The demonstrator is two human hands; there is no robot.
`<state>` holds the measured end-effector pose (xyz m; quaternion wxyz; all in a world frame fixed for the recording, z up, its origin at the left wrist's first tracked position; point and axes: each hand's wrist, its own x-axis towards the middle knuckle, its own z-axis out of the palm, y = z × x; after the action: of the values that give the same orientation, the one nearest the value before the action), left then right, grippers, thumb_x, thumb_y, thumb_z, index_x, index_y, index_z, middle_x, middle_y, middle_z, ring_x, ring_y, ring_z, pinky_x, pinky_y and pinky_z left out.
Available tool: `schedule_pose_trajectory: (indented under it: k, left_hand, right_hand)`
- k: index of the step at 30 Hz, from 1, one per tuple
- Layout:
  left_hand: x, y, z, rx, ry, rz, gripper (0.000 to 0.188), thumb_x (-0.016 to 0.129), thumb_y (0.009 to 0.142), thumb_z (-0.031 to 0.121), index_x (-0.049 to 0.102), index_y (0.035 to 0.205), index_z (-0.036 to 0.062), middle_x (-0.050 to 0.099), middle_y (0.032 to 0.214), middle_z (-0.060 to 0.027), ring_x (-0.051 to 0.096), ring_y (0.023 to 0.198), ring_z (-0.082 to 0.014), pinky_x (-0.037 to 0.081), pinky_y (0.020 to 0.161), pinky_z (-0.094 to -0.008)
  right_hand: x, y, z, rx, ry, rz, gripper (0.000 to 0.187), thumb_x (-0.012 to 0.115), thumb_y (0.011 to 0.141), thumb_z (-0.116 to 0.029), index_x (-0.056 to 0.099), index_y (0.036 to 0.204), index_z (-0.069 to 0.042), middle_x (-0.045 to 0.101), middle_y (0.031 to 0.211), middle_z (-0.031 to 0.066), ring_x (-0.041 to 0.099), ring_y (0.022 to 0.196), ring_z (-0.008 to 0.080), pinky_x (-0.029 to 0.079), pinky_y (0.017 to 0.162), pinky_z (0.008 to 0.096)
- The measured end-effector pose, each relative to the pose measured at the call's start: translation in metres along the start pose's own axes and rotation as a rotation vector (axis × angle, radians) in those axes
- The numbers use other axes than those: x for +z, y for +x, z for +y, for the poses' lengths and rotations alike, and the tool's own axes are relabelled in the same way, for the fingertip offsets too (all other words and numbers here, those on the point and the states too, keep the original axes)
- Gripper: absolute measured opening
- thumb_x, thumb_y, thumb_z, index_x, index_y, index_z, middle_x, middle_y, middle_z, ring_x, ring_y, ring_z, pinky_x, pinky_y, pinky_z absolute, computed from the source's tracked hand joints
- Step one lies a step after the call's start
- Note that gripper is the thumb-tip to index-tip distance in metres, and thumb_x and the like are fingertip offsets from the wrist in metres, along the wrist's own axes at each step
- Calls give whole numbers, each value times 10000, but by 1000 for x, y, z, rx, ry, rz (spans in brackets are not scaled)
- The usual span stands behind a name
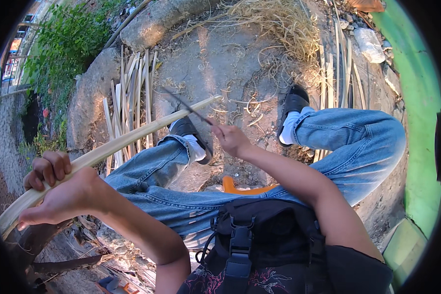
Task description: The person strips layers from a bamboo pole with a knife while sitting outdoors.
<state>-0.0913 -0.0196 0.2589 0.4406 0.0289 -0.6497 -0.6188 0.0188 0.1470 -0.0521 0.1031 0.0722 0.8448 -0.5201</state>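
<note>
A long pale strip of split bamboo [127,139] runs slantwise from the lower left up to the middle. My left hand [66,193] is closed around its near part, fingers over the far side and thumb below. In my right hand [232,139] is a thin dark-bladed knife [187,104], its handle hidden in my closed fingers. The blade crosses the bamboo close to its far, narrower end; whether it touches cannot be made out. The strip passes above my left leg [149,169].
Bamboo strips lie in a bundle [132,98] at left, more strips [347,73] at right. Curly shavings [291,32] heap at the back. A green wall [411,98] borders the right, stone blocks [95,100] and plants [66,44] the left. Something orange [235,187] sits beneath my legs.
</note>
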Motion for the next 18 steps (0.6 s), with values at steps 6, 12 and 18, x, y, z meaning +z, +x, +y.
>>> schedule_pose_trajectory:
  k: [6, 12, 18]
  left_hand:
    - [1, -4, -5, -44, -34, -10, 677, 102, 840, 781, 264, 695, 140, 236, 582, -15, 198, 475, -120, 135, 442, -264]
    - [-8, 4, -4, -12, -4, 16, 675, 120, 839, 783, 263, 691, 140, 234, 574, -16, 203, 472, -116, 136, 441, -261]
    - [-6, -2, -7, -48, 23, 8, 673, 113, 843, 777, 262, 691, 139, 238, 574, -18, 211, 470, -116, 149, 441, -260]
  right_hand:
    - [13, -4, 45, 307, -122, -4, 472, 303, 989, -390, 483, 1306, -90, 616, 718, 244, 615, 701, 419, 482, 668, 490]
    - [-4, -3, -19, 122, -67, -76, 450, 294, 991, -354, 423, 1363, -135, 614, 682, 225, 624, 691, 409, 486, 662, 504]
    - [2, 1, 62, 304, -159, -1, 443, 287, 992, -320, 486, 1303, -76, 640, 760, 237, 630, 722, 414, 508, 676, 506]
